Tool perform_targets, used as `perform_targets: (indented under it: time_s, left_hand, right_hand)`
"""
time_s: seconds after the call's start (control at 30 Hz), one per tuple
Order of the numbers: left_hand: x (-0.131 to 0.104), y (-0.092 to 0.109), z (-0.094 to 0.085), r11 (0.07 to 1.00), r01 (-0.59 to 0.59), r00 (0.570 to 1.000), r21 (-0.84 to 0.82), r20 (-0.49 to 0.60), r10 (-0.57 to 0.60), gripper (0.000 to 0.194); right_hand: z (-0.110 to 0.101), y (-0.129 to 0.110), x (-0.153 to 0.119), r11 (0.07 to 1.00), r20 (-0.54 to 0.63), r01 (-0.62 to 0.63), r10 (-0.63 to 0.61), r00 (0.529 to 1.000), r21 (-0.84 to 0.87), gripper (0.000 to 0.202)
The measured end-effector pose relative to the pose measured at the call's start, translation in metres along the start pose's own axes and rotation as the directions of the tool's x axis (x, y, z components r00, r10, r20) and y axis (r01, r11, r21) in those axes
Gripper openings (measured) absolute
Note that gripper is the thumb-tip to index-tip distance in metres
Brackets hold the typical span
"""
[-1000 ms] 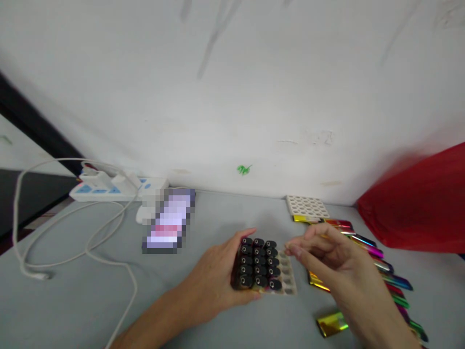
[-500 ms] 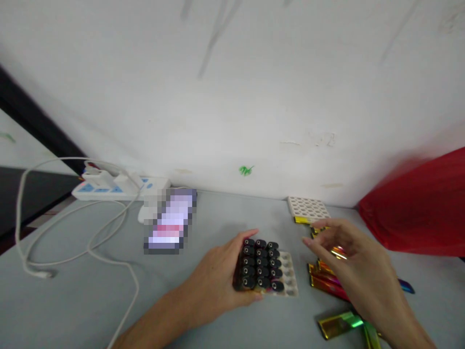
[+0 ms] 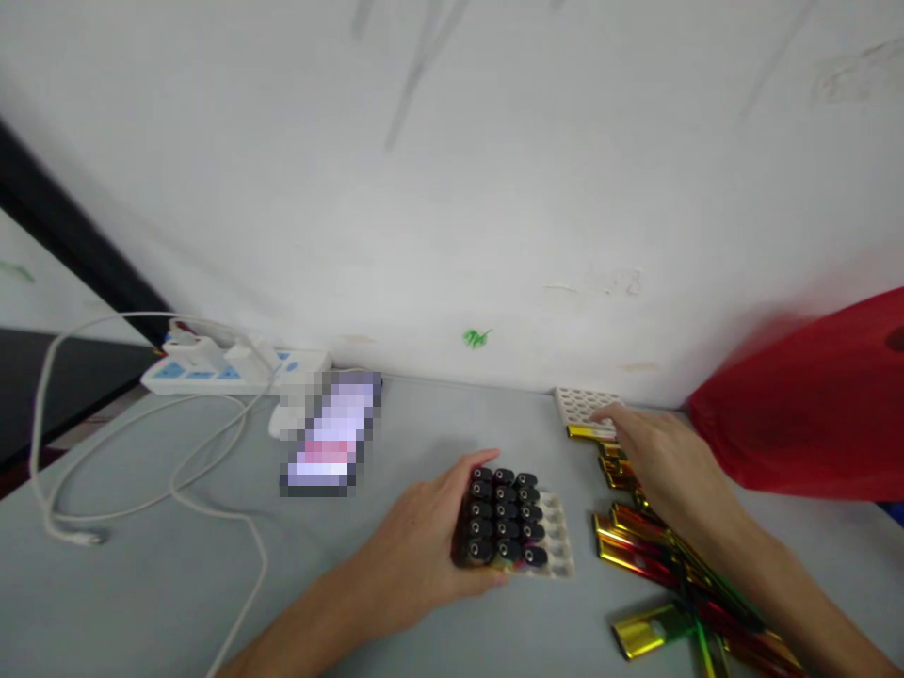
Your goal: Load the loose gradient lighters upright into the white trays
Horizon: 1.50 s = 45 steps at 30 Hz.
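Observation:
My left hand is wrapped around the left side of a block of shiny tubes with black ends. They stand upright in rows in a pale tray with holes, whose right-hand cells show bare. Farther right, my right hand stretches over a pile of metallic gold, red and green tubes. Its index finger reaches to the near edge of a second white holed tray, by a yellow tube. The thumb and other fingertips are mostly hidden, and nothing shows held in this hand.
A phone with a lit, blurred screen lies left of centre. Behind it, a white power strip with plugs sits against the wall, and a white cable loops across the table. Something red stands at the far right.
My right hand has moved away from me, up to the white tray and the tubes beside it, uncovering more of the pile. My left hand keeps its hold.

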<state>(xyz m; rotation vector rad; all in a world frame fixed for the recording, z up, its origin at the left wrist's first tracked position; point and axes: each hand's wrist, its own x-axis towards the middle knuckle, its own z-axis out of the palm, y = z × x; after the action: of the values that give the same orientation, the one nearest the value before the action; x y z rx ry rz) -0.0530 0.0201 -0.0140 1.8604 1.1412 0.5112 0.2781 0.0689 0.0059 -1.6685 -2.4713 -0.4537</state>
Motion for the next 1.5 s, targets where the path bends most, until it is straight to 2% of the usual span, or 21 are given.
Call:
perform_targets:
  time_s: [0.17, 0.33, 0.5, 0.67, 0.8, 0.87, 0.9, 0.93, 0.97, 1.03, 1.07, 1.13, 1.2, 1.23, 1.27, 1.33, 1.4, 1.5]
  left_hand:
    - [0.001, -0.002, 0.001, 1.000, -0.011, 1.000, 0.002, -0.003, 0.011, 0.105]
    - [0.001, -0.003, 0.002, 1.000, -0.020, 1.000, 0.019, -0.006, 0.021, 0.104]
    - [0.001, -0.002, 0.002, 1.000, -0.012, 1.000, 0.009, -0.001, 0.012, 0.106]
    - [0.001, -0.004, 0.003, 0.999, -0.027, 1.000, 0.036, -0.008, 0.027, 0.106]
    - [0.002, -0.004, 0.003, 0.999, -0.034, 0.999, 0.025, -0.007, 0.034, 0.106]
    - [0.002, -0.004, 0.002, 0.999, -0.040, 0.999, 0.016, -0.006, 0.040, 0.105]
    - [0.002, -0.003, 0.002, 0.999, -0.041, 0.999, 0.011, -0.004, 0.041, 0.104]
    - [0.002, -0.003, 0.001, 0.999, -0.039, 0.999, 0.006, -0.003, 0.039, 0.104]
    - [0.002, -0.003, 0.001, 0.999, -0.036, 0.999, 0.000, -0.001, 0.036, 0.103]
    - [0.002, -0.002, 0.001, 1.000, -0.027, 1.000, -0.013, 0.007, 0.027, 0.104]
    - [0.002, -0.003, 0.001, 1.000, -0.025, 1.000, -0.017, 0.008, 0.025, 0.104]
    - [0.002, -0.003, 0.001, 1.000, -0.016, 1.000, -0.018, 0.009, 0.016, 0.106]
    - [0.002, -0.004, 0.002, 1.000, -0.003, 1.000, -0.014, 0.009, 0.003, 0.107]
    - [0.002, -0.004, 0.002, 1.000, 0.002, 1.000, -0.014, 0.008, -0.002, 0.107]
    - [0.002, -0.004, 0.002, 1.000, 0.006, 1.000, -0.015, 0.011, -0.005, 0.108]
    - [0.002, -0.005, 0.003, 1.000, 0.005, 1.000, -0.020, 0.014, -0.004, 0.108]
    - [0.002, -0.006, 0.003, 1.000, 0.004, 1.000, -0.024, 0.013, -0.004, 0.110]
    - [0.002, -0.008, 0.003, 1.000, 0.003, 1.000, -0.016, 0.000, -0.003, 0.110]
  right_hand:
    - [-0.003, -0.018, 0.008, 0.982, 0.075, 0.113, -0.103, 0.992, -0.149, 0.028]
    - [-0.004, -0.030, 0.012, 0.962, 0.057, 0.103, -0.091, 0.994, -0.255, 0.015]
    - [0.002, -0.034, 0.015, 0.952, 0.082, 0.163, -0.146, 0.986, -0.259, 0.021]
    - [0.008, -0.035, 0.017, 0.965, 0.075, 0.193, -0.182, 0.980, -0.176, 0.020]
    - [0.004, -0.033, 0.016, 0.986, 0.016, 0.160, -0.159, 0.987, -0.047, 0.008]
    - [-0.002, -0.035, 0.011, 0.994, -0.047, 0.081, -0.077, 0.996, 0.078, 0.005]
    - [-0.006, -0.036, 0.008, 0.979, -0.072, 0.011, 0.003, 0.997, 0.201, 0.009]
    - [-0.010, -0.039, 0.005, 0.923, -0.085, -0.078, 0.118, 0.989, 0.377, 0.012]
    - [-0.015, -0.042, 0.002, 0.797, -0.054, -0.172, 0.248, 0.967, 0.579, 0.016]
    - [-0.022, -0.050, -0.003, 0.405, 0.102, -0.288, 0.423, 0.900, 0.868, 0.024]
    - [-0.024, -0.054, -0.005, 0.204, 0.202, -0.320, 0.450, 0.870, 0.925, 0.027]
    - [-0.027, -0.061, -0.009, -0.158, 0.380, -0.346, 0.419, 0.824, 0.925, 0.027]
    - [-0.026, -0.066, -0.013, -0.418, 0.497, -0.349, 0.322, 0.806, 0.838, 0.032]
    - [-0.025, -0.069, -0.015, -0.510, 0.527, -0.345, 0.267, 0.807, 0.787, 0.035]
    - [-0.023, -0.071, -0.017, -0.577, 0.545, -0.348, 0.209, 0.812, 0.739, 0.036]
    - [-0.021, -0.076, -0.021, -0.641, 0.562, -0.371, 0.115, 0.819, 0.672, 0.034]
    - [-0.020, -0.082, -0.025, -0.655, 0.569, -0.397, 0.062, 0.820, 0.643, 0.039]
    - [-0.020, -0.090, -0.029, -0.636, 0.555, -0.394, 0.065, 0.829, 0.664, 0.045]
